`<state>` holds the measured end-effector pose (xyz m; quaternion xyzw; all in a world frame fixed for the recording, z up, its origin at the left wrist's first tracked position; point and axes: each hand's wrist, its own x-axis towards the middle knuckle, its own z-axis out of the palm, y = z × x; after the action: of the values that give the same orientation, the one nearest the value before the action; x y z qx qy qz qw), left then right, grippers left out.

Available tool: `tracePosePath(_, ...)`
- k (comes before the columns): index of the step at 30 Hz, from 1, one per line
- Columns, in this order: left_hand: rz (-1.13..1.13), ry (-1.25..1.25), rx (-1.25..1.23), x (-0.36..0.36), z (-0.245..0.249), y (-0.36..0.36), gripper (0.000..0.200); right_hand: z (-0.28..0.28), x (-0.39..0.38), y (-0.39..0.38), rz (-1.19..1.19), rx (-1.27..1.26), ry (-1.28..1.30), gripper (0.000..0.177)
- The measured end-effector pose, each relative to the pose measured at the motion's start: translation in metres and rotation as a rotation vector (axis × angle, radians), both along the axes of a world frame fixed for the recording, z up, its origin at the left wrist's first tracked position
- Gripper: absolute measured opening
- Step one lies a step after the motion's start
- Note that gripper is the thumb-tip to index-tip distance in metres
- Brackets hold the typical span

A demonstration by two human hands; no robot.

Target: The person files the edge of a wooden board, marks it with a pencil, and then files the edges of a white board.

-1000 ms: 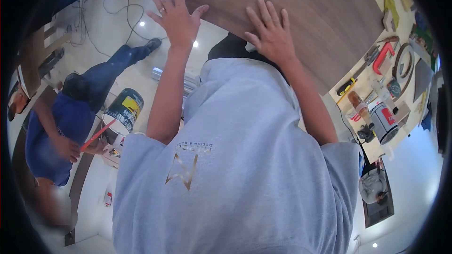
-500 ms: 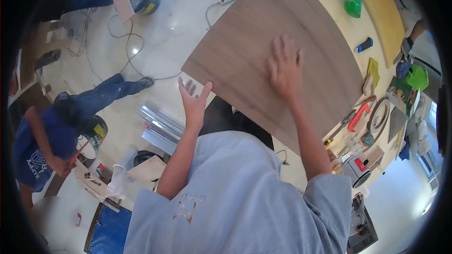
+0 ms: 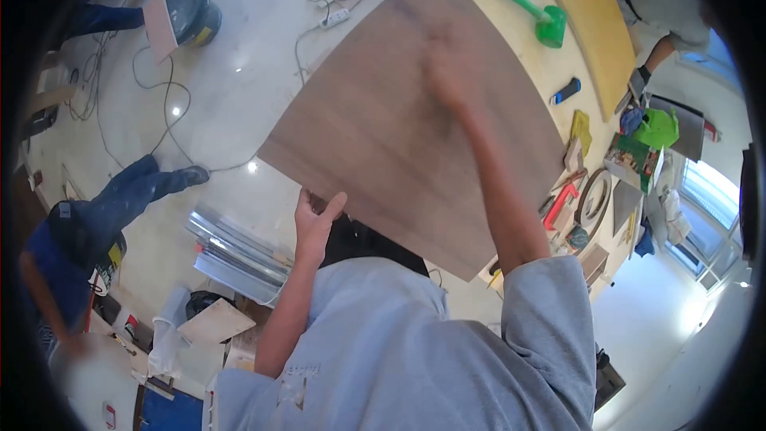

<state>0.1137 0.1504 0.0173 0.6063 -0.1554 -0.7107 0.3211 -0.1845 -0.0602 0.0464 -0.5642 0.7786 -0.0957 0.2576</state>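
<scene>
A large brown wood-grain panel (image 3: 383, 136) with a curved far edge lies over the pale workbench. My left hand (image 3: 313, 227) is at its near left edge, the thumb over the top face and the other fingers partly hidden at or below the edge. Over the middle of the panel's far half is my right hand (image 3: 448, 72), its fingers smeared by motion. It seems to touch the surface, but whether it holds anything cannot be made out.
Right of the panel lie a green mallet (image 3: 549, 25), a blue-black tool (image 3: 566, 91), a yellow cloth (image 3: 581, 132) and a red tool (image 3: 561, 204). A yellow curved board (image 3: 586, 24) lies beyond. At left are a bucket (image 3: 195, 16), cables, metal strips (image 3: 235, 247) and a crouching co-worker (image 3: 64, 247).
My left hand has gone from open beside the panel to its edge. My right hand has slid farther up the panel and blurred. The view has shifted right, showing another person at the upper right.
</scene>
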Motion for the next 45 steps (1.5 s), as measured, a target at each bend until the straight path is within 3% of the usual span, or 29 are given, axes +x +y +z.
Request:
tracePosePath(1, -0.030, -0.034, 0.007, 0.001, 0.000, 0.000, 0.069, -0.012, -0.067, -0.011, 0.244, -0.066, 0.440, 0.037)
tracePosePath(2, -0.058, -0.068, 0.023, 0.002, 0.000, 0.000, 0.067, -0.051, -0.125, 0.006, 0.141, -0.519, 0.756, 0.045)
tracePosePath(3, -0.050, -0.063, 0.035, 0.001, -0.001, 0.002, 0.065, -0.056, -0.165, 0.025, 0.056, -0.623, 0.592, 0.052)
tracePosePath(5, -0.039, -0.055, 0.063, 0.000, -0.004, 0.004, 0.061, -0.028, -0.151, 0.057, -0.307, -0.572, 0.402, 0.060)
tracePosePath(7, -0.086, -0.097, 0.025, 0.002, -0.004, 0.003, 0.059, -0.054, -0.146, 0.092, -0.413, -0.270, 0.513, 0.055)
tracePosePath(10, -0.085, -0.110, 0.038, 0.000, -0.003, 0.002, 0.054, -0.076, -0.082, 0.067, -0.362, -0.038, 1.095, 0.052)
tracePosePath(11, -0.080, -0.104, 0.059, -0.002, -0.001, 0.002, 0.052, -0.074, -0.061, 0.046, -0.221, -0.033, 1.010, 0.047)
tracePosePath(14, -0.056, -0.085, 0.075, -0.005, 0.003, 0.003, 0.042, -0.015, 0.029, -0.051, -0.174, -0.074, 0.128, 0.050)
tracePosePath(15, -0.105, -0.118, 0.070, -0.004, 0.006, 0.001, 0.038, -0.016, 0.042, -0.084, 0.014, 0.128, 0.020, 0.051)
tracePosePath(17, -0.111, -0.110, 0.076, -0.006, 0.008, 0.001, 0.038, -0.020, 0.060, -0.098, 0.656, -0.318, -0.136, 0.044)
tracePosePath(20, -0.059, -0.006, 0.113, -0.007, 0.011, -0.001, 0.042, 0.002, 0.066, -0.080, 0.589, -0.565, -0.158, 0.040)
tracePosePath(23, -0.069, 0.068, 0.159, -0.017, 0.010, 0.011, 0.048, 0.007, 0.023, -0.018, 0.042, -0.487, -0.378, 0.047)
tracePosePath(26, -0.176, 0.072, 0.138, -0.027, 0.011, 0.022, 0.048, -0.020, -0.052, 0.049, -0.011, -0.491, 0.144, 0.053)
tracePosePath(31, -0.329, 0.097, 0.201, -0.042, 0.018, 0.034, 0.052, -0.035, -0.159, 0.134, -0.192, -0.336, 0.454, 0.053)
tracePosePath(32, -0.317, 0.125, 0.189, -0.048, 0.019, 0.040, 0.052, -0.062, -0.180, 0.153, -0.118, -0.323, 0.694, 0.055)
tracePosePath(33, -0.317, 0.158, 0.230, -0.050, 0.019, 0.043, 0.050, -0.032, -0.163, 0.164, -0.199, -0.307, 0.606, 0.057)
tracePosePath(34, -0.279, 0.224, 0.179, -0.052, 0.018, 0.048, 0.050, -0.042, -0.163, 0.175, -0.319, -0.348, 0.486, 0.059)
tracePosePath(45, -0.006, 0.242, 0.097, -0.056, -0.017, 0.054, 0.054, -0.023, -0.035, 0.374, -0.192, -0.273, 0.301, 0.064)
